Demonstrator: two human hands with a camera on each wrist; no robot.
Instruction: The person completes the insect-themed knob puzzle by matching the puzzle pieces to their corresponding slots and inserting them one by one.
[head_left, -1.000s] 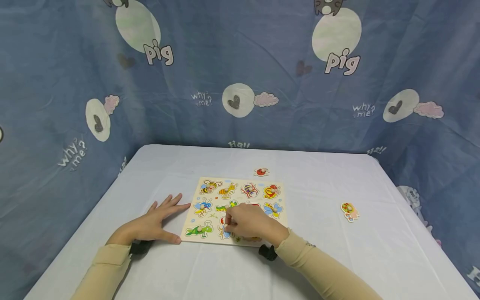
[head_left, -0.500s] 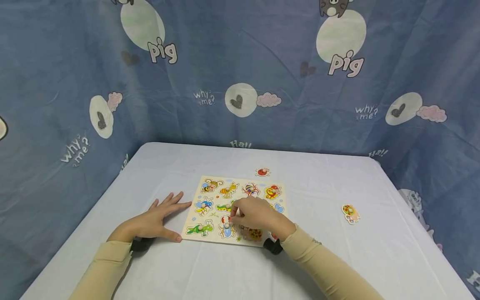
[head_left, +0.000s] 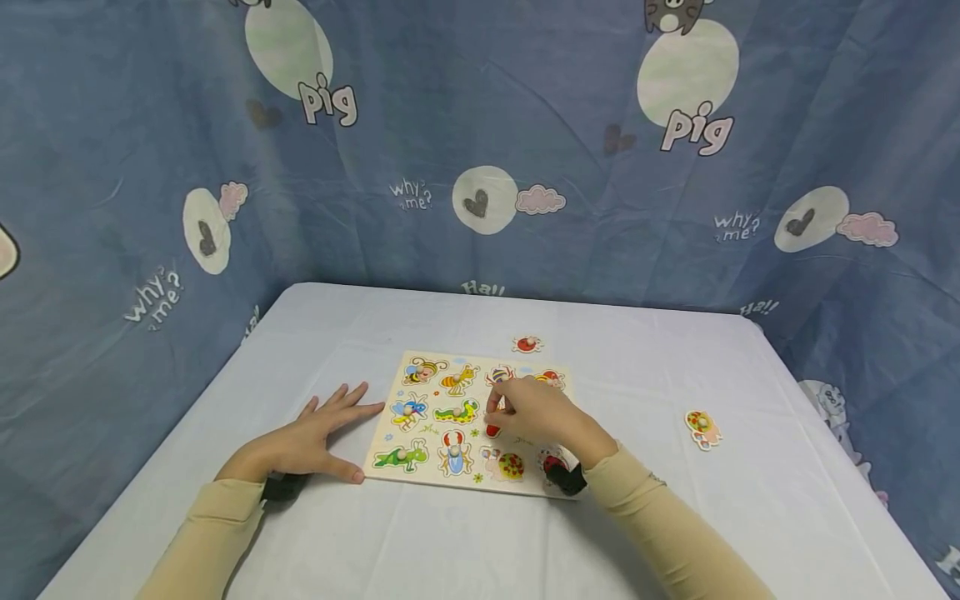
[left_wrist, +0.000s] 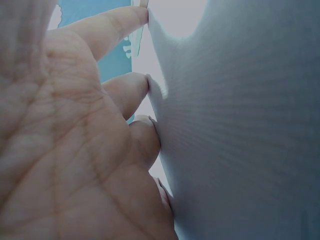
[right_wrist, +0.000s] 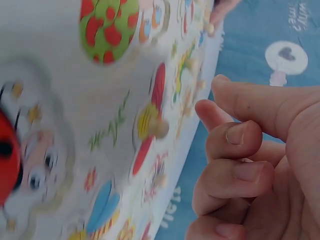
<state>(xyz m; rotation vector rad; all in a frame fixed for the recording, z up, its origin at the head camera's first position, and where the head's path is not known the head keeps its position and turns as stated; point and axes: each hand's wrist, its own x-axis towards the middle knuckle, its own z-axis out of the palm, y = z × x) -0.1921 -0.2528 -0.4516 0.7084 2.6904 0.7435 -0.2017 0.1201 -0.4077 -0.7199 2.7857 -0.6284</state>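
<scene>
A wooden peg puzzle board [head_left: 465, 482] with insect pictures lies on the table. My left hand [head_left: 307, 442] rests on the cloth with fingers spread, thumb and fingertips at the board's left edge. My right hand [head_left: 543, 417] is over the board's right half, fingers bent and holding nothing. In the right wrist view the thumb and index finger are apart from the knob of a red-winged insect piece [right_wrist: 149, 120]. A blue beetle piece [head_left: 454, 455] and a green caterpillar piece [head_left: 456, 412] sit in the board. The snail picture [head_left: 504, 465] shows no knob. My right hand hides some pieces.
A loose ladybug piece [head_left: 528, 344] lies behind the board. A loose snail piece [head_left: 702, 429] lies to the right. White cloth covers the table [head_left: 360, 533], and a blue patterned curtain [head_left: 420, 250] hangs behind and at both sides.
My right hand has let go of the beetle piece and moved right and slightly away over the board. The left hand stays at the board's left edge. The head view has shifted slightly.
</scene>
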